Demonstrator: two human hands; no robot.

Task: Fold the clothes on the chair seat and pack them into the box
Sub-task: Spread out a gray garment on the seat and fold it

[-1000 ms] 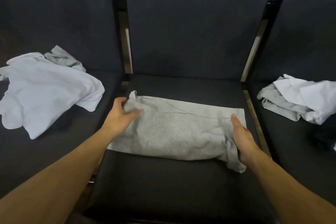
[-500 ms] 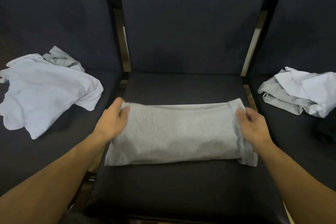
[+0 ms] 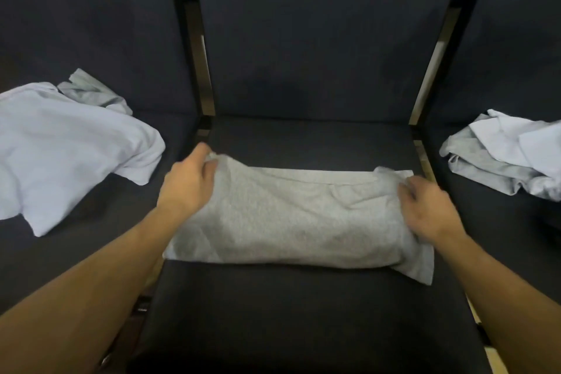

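Observation:
A grey garment (image 3: 291, 222) lies folded into a long band across the middle chair seat (image 3: 303, 313). My left hand (image 3: 189, 181) pinches the garment's far left corner. My right hand (image 3: 425, 206) grips its far right corner, where the cloth bunches up. A thin strip of the lower layer shows along the far edge. No box is in view.
A crumpled white garment (image 3: 66, 149) over a grey one (image 3: 91, 92) lies on the left seat. A pile of white and grey clothes (image 3: 510, 155) sits on the right seat. Dark chair backs stand behind, with metal frame posts between the seats.
Both hands carried the garment's near edge up and over toward the far edge, making the band narrower. The hands now sit at the far corners, slightly higher than before.

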